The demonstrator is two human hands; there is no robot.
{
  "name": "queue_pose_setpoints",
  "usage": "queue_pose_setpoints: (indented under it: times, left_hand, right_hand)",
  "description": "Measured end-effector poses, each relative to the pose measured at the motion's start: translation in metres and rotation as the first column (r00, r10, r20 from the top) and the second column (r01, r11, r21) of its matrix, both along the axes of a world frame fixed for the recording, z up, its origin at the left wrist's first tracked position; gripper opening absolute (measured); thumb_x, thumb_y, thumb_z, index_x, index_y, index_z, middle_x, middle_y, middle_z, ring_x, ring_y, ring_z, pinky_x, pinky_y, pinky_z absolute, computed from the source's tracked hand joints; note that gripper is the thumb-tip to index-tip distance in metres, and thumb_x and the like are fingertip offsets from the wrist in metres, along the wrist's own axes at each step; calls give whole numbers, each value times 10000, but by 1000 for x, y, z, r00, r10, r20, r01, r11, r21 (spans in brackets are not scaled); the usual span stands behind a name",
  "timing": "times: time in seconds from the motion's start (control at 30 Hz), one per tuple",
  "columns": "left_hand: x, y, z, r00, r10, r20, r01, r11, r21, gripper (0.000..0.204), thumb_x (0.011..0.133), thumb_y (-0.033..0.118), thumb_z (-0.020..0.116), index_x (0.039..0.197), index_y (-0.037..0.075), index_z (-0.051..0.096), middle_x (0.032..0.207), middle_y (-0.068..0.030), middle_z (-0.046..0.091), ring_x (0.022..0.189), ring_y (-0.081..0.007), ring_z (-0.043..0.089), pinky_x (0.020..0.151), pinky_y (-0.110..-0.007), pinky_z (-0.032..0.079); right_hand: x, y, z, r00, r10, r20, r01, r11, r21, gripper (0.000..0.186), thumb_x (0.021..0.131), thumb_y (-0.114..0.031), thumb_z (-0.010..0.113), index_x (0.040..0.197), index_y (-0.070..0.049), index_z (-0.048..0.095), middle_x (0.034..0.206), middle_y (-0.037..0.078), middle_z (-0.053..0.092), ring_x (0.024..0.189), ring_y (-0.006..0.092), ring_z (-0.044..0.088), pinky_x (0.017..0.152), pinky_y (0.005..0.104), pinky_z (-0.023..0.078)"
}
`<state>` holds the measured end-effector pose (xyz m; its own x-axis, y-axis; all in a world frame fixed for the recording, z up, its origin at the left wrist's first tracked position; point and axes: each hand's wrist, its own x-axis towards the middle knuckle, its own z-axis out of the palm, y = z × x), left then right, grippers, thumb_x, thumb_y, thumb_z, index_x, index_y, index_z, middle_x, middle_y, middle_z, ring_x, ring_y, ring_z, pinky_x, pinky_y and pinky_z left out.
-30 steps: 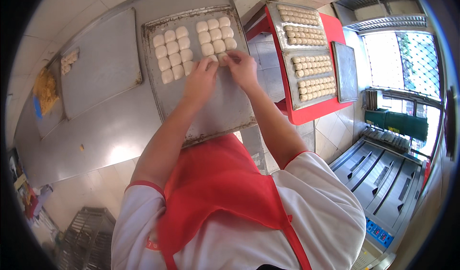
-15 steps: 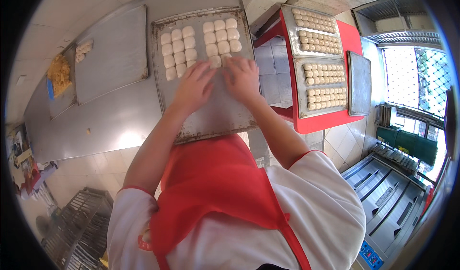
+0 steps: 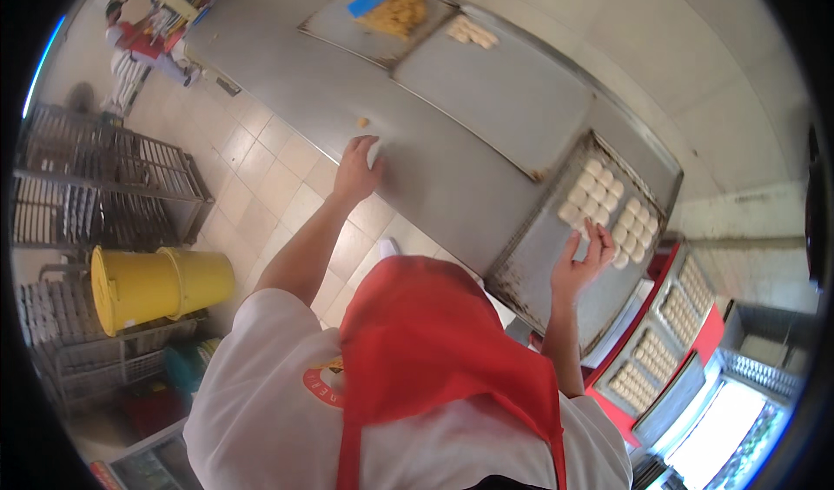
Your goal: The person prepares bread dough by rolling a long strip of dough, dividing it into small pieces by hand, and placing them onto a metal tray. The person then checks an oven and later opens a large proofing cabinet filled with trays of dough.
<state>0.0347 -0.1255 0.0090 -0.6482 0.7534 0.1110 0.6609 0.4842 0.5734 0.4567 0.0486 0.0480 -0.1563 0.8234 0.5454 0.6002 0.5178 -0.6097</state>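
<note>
1. White dough balls [image 3: 595, 193] sit in two blocks at the far end of a worn metal tray [image 3: 537, 262].
2. Right hand [image 3: 582, 267] is over that tray, thumb apart from loosely spread fingers, fingertips beside the dough; whether they touch, I cannot tell.
3. Left hand [image 3: 354, 177] is above the metal table [image 3: 430, 173] near a small crumb [image 3: 362, 122], fingers curved; a pale patch [image 3: 373, 154] beside them is too blurred to identify.

Dough balls [image 3: 594, 196] on a tray [image 3: 540, 268]
</note>
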Motion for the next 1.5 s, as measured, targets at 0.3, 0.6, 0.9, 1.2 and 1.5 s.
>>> queue_pose_setpoints:
  times: [0.3,0.6,0.9,1.2,1.5]
  left_hand:
    - [-108,17,-53,982,-177,-61,178,984,12,416,899,218,763,1284,89,668,1323,-195,598,1185,-410,586,1054,-477,511]
    - [-167,-16,-69,953,-278,-124,301,921,248,193,978,182,683,1120,60,730,1187,-164,608,1107,-349,600,986,-427,529]
    - [-265,-24,-72,808,-577,-121,581,814,-6,245,987,163,669,1221,94,690,1095,-105,635,1022,-318,629,932,-402,553]
    - [-446,145,-35,936,-76,343,-41,946,320,241,1032,193,665,1176,9,723,1008,-235,732,933,-410,721,812,-467,571]
    - [-513,276,-74,944,-179,276,34,888,459,101,947,90,716,991,10,760,942,-174,697,910,-381,678,779,-466,563]
  right_hand:
    - [-235,-83,3,887,461,1,-457,879,-135,252,941,-78,724,1181,-9,749,1251,177,583,1153,334,601,990,429,512]
    - [-285,-70,-34,947,309,-87,-319,873,-368,160,971,-35,666,1110,1,737,1184,153,609,1011,280,658,837,377,559]
    - [-558,96,-3,899,423,-116,-436,832,-342,427,990,-161,718,1385,-30,625,1284,159,563,1110,283,609,909,396,533]
    - [-724,162,-11,895,49,443,22,988,-153,901,748,-609,893,1383,-34,614,1425,204,542,1331,421,493,1110,523,402]
    - [-774,189,71,997,-74,20,76,940,-332,297,870,-242,842,1039,-5,780,844,142,774,767,260,745,729,375,576]
